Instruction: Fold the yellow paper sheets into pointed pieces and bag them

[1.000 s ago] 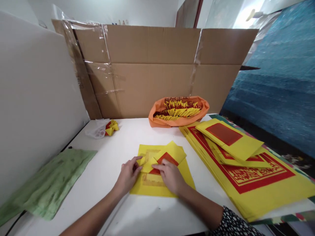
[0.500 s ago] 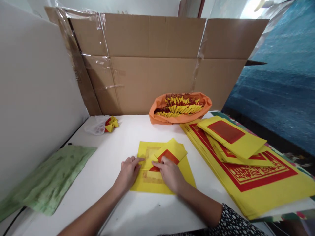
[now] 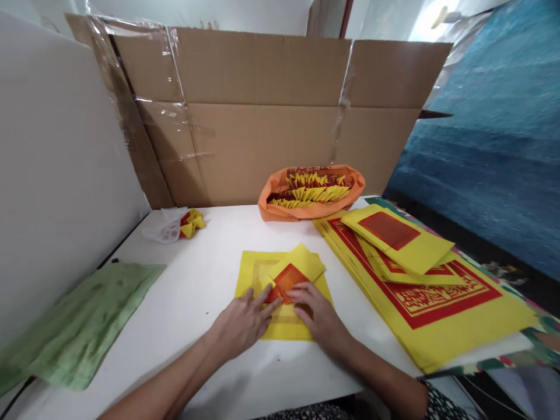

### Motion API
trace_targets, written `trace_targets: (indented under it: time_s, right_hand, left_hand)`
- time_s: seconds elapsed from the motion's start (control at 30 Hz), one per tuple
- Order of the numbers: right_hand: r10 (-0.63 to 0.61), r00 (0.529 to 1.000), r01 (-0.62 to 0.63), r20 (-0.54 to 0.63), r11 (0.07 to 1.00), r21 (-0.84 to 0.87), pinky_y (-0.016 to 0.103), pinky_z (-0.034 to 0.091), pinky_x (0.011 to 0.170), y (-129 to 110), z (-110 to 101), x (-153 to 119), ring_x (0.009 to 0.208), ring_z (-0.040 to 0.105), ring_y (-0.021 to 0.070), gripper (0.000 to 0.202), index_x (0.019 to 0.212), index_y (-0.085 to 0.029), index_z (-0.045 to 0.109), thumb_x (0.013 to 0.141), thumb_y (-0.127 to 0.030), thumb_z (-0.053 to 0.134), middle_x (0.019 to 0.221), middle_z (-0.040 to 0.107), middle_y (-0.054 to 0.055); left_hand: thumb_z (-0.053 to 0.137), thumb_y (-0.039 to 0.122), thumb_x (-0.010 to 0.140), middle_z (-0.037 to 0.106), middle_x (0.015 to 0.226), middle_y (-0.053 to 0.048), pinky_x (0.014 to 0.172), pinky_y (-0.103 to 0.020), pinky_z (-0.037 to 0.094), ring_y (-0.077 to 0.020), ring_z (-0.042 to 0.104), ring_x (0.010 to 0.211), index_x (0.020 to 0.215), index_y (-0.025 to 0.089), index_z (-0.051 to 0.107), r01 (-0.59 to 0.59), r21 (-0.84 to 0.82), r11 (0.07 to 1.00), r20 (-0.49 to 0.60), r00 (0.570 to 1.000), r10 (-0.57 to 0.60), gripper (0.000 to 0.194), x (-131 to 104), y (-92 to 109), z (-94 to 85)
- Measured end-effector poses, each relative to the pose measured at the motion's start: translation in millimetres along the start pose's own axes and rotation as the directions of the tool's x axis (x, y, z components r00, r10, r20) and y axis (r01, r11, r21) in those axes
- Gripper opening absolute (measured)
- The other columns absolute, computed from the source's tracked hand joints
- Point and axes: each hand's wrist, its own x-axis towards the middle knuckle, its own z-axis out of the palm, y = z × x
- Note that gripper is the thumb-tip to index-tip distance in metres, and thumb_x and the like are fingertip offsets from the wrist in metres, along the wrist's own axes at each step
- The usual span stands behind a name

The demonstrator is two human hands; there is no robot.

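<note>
A small yellow sheet with a red-orange square point(image 3: 291, 276), partly folded, lies turned at an angle on a larger yellow sheet point(image 3: 246, 274). My left hand point(image 3: 242, 321) rests at its lower left, with spread fingertips pressed on the folded lower edge. At the lower right of the fold is my right hand point(image 3: 318, 315). Its fingers are bent over the red part, with the thumb held apart from them. The fingertips touch the small sheet, and part of its lower right side is hidden beneath them.
An orange bag point(image 3: 280, 214) full of folded yellow-red pieces stands behind. Stacked yellow-red papers point(image 3: 476, 326) fill the right side. Further left are a clear plastic wrapper point(image 3: 168, 228), some folded pieces point(image 3: 192, 223) and a green cloth point(image 3: 87, 321). A cardboard sheet point(image 3: 262, 134) stands upright at the back.
My left hand has moved right onto the small sheet, its fingers now spread across the fold. My right hand has shifted from pointing at the left corner to the sheet's lower right.
</note>
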Motion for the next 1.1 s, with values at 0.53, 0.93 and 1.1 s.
trace_targets:
  time_s: [0.53, 0.93, 1.1]
  right_hand:
    - [-0.156, 0.987, 0.158, 0.035, 0.915, -0.371, 0.048, 0.048, 0.091, 2.8, 6.3, -14.9, 0.106, 0.053, 0.0287, 0.031, 0.119, -0.017, 0.063, 0.090, -0.015, 0.052, 0.121, 0.056, 0.015]
    - [0.466, 0.843, -0.470, 0.270, 0.390, 0.792, 0.044, 0.050, 0.088, -28.2, -4.5, -25.3, 0.091, 0.068, 0.0248, 0.038, 0.096, -0.019, 0.053, 0.079, -0.048, 0.070, 0.096, 0.069, 0.010]
    - [0.421, 0.883, -0.284, 0.206, 0.129, 0.950, 0.042, 0.044, 0.100, -44.4, 21.1, 1.9, 0.112, 0.061, 0.0241, 0.054, 0.111, -0.022, 0.050, 0.071, -0.042, 0.080, 0.122, 0.063, 0.010]
  left_hand:
    - [0.046, 0.052, 0.095, 0.045, 0.147, -0.007, 0.100, -0.044, 0.039, -0.0308, 0.045, 0.123, 0.143, 0.025, 0.044, 0.018, -0.105, 0.994, -0.122, 0.992, -0.031, 0.055, 12.5, -19.9, 19.9]
    - [0.050, 0.002, 0.086, 0.055, 0.136, -0.014, 0.096, -0.037, 0.049, -0.0249, 0.053, 0.116, 0.128, 0.012, 0.053, -0.027, -0.088, 0.996, -0.149, 0.989, 0.013, 0.043, 24.1, -35.9, 17.5]
    - [0.049, 0.005, 0.090, 0.065, 0.121, -0.015, 0.087, -0.037, 0.053, -0.0261, 0.059, 0.105, 0.122, 0.009, 0.057, 0.017, 0.062, 0.998, -0.235, 0.972, -0.002, 0.033, 26.3, -2.3, 1.1]
